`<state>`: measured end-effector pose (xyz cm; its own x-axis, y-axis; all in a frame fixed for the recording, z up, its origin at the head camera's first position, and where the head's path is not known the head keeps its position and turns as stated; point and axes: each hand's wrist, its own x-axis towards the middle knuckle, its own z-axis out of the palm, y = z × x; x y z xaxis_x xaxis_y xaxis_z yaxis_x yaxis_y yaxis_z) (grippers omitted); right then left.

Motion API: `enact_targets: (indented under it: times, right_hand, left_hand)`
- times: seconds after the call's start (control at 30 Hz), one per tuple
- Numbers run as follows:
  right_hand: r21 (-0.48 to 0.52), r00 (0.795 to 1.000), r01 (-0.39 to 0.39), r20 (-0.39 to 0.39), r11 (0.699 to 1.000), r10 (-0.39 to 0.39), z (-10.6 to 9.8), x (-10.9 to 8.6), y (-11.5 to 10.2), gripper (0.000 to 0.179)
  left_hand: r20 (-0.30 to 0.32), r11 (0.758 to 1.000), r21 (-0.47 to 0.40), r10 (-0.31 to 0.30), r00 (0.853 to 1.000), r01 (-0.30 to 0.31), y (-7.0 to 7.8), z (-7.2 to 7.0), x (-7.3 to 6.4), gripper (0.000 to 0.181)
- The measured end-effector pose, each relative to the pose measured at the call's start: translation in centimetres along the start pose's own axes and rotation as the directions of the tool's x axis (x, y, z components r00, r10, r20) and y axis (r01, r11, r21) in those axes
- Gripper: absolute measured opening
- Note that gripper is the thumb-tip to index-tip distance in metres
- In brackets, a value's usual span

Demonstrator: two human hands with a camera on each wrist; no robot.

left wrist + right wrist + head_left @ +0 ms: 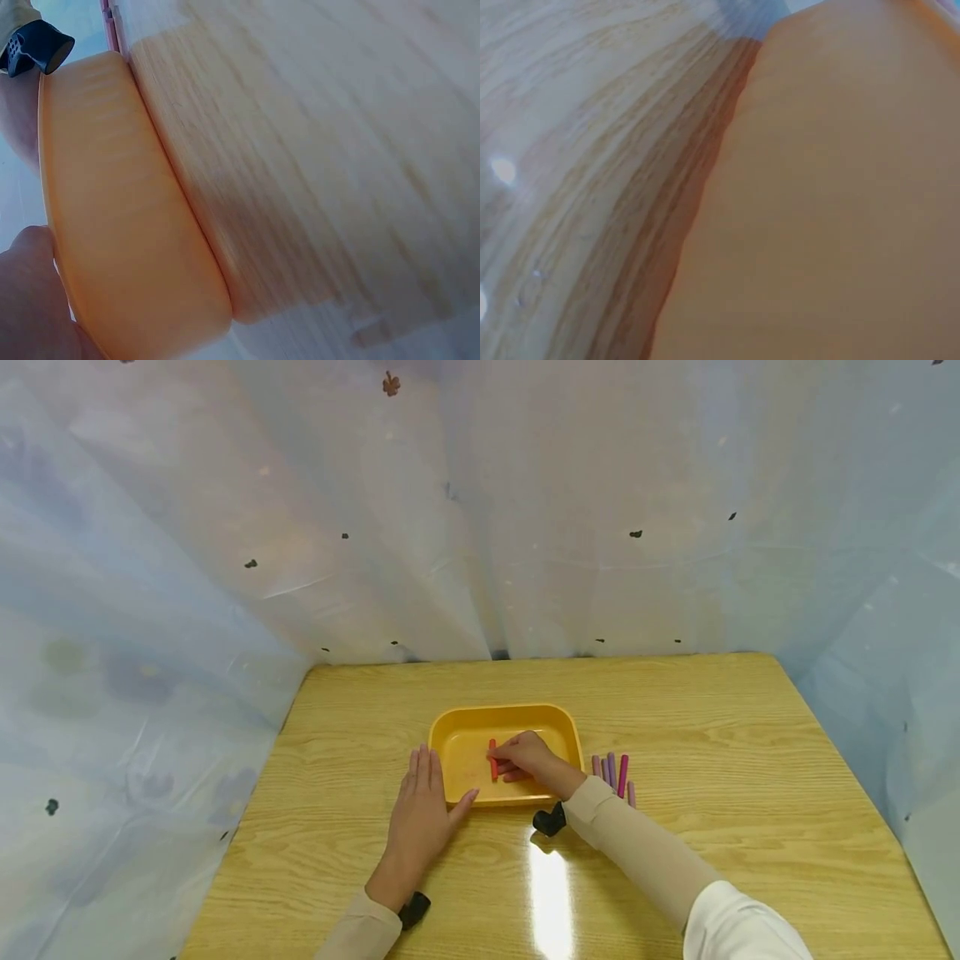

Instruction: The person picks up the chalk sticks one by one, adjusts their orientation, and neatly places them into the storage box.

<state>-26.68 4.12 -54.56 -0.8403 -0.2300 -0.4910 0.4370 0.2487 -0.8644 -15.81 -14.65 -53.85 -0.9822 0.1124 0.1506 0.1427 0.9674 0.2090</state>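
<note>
A shallow yellow tray [462, 756] sits on the wooden table, its outer wall [135, 210] filling much of both wrist views. Inside it is a slim red stick [494, 768], its exact kind unclear. My right hand [528, 756] reaches over the front right of the tray and pinches the red stick between thumb and fingers. The right wrist view shows only the tray's side [817, 195], not the hand. With straight fingers along the tray's left side and thumb at the front rim, my left hand [425, 814] rests against the tray.
Several pink and purple sticks [612, 770], with a magenta one [623, 774], lie on the table [712, 760] just right of the tray, partly behind the right forearm. Patterned sheeting [480, 527] surrounds the table at the back and sides.
</note>
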Motion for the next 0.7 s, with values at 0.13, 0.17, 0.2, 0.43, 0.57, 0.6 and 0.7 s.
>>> enact_targets:
  times: [0.13, 0.17, 0.2, 0.43, 0.57, 0.6, 0.7]
  right_hand:
    - [-0.012, 1.0, 0.009, -0.007, 1.0, -0.009, -0.01, 0.06, 0.12, 0.02]
    - [-0.012, 1.0, 0.011, -0.007, 1.0, -0.011, 0.0, 0.04, 0.11, 0.02]
    - [-0.015, 1.0, 0.011, -0.009, 1.0, -0.011, 0.01, 0.0, 0.06, 0.021]
    - [-0.035, 0.999, 0.01, -0.032, 0.999, -0.011, 0.1, -0.16, 0.03, 0.022]
    - [-0.029, 0.999, 0.013, -0.031, 1.0, -0.013, 0.11, -0.21, 0.08, 0.023]
    - [-0.029, 0.999, 0.014, -0.03, 0.999, -0.015, 0.12, -0.21, 0.08, 0.023]
    - [-0.023, 0.999, 0.019, -0.028, 1.0, -0.02, 0.09, -0.22, -0.03, 0.022]
  left_hand:
    - [0.005, 1.0, -0.017, -0.007, 1.0, 0.007, 0.01, 0.13, 0.04, 0.095]
    - [0.003, 1.0, -0.02, -0.008, 1.0, 0.008, 0.0, 0.17, 0.06, 0.095]
    - [0.004, 1.0, -0.021, -0.01, 1.0, 0.01, -0.02, 0.22, 0.07, 0.095]
    - [-0.011, 1.0, -0.016, -0.009, 1.0, 0.008, -0.03, 0.51, 0.0, 0.095]
    - [-0.004, 1.0, -0.027, -0.012, 1.0, 0.012, 0.04, 0.47, -0.05, 0.096]
    - [-0.005, 1.0, -0.028, -0.012, 1.0, 0.012, 0.06, 0.45, -0.04, 0.096]
    - [-0.029, 0.999, -0.032, -0.001, 1.0, 0.0, 0.09, 0.36, 0.01, 0.096]
